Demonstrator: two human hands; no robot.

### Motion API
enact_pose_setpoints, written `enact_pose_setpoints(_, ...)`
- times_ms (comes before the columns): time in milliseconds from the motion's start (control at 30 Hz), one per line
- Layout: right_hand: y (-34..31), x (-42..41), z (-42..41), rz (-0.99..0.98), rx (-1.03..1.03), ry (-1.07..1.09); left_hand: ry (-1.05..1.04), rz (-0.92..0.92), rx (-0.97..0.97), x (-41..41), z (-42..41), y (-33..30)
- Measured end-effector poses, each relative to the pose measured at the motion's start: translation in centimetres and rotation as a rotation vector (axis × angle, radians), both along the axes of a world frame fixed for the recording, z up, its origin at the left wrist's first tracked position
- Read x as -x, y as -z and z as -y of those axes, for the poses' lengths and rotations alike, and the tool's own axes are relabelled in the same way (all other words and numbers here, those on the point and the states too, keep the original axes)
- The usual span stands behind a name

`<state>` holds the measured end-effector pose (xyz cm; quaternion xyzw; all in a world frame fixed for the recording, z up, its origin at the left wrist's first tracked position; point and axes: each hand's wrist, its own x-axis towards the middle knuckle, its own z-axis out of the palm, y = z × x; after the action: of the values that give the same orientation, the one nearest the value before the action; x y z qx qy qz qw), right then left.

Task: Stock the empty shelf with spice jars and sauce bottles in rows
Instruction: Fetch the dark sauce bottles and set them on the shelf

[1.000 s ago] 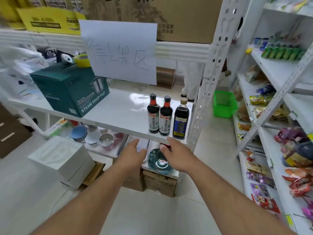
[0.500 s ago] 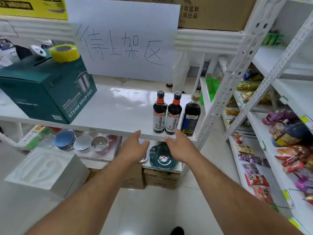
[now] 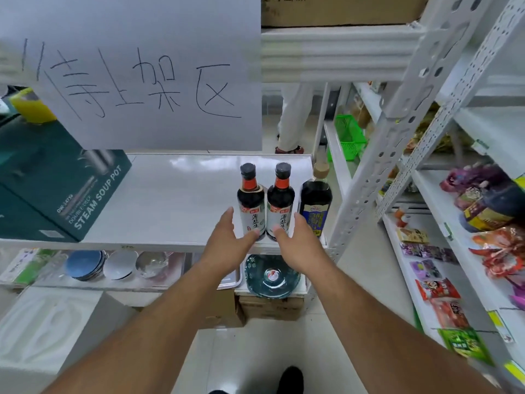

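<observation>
Nothing is gripped: both hands are held open with fingers straight and slightly spread, reaching toward the front edge of a white shelf (image 3: 176,194). To the left of the left hand (image 3: 227,243), well apart, a dark green steam soup pot box (image 3: 65,191) is seen standing on the shelf. Just beyond the left hand's fingertips (image 3: 251,234), a dark soy sauce bottle (image 3: 251,203) with a white label stands upright, its base partly covered by them. A matching second bottle (image 3: 280,203) stands touching it, just ahead of the right hand (image 3: 301,245). Beyond the right hand's outer side, a blue-labelled bottle (image 3: 316,206) is set at the shelf's right end.
</observation>
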<state>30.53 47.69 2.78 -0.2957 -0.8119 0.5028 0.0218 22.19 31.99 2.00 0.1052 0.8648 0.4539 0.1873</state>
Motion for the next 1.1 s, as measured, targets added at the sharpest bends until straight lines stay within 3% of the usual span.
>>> enact_pose_setpoints(567, 5.5, 4.3, 1.7, -0.09, 0.15, 0.311, 0.083, -0.011, -0.191, 5.3, -2.7, 4.0)
enact_pose_setpoints(1100, 8.0, 6.5, 2.0, -0.252, 0.153, 0.408, 0.09, -0.031, -0.232, 7.0, -3.2, 5.9)
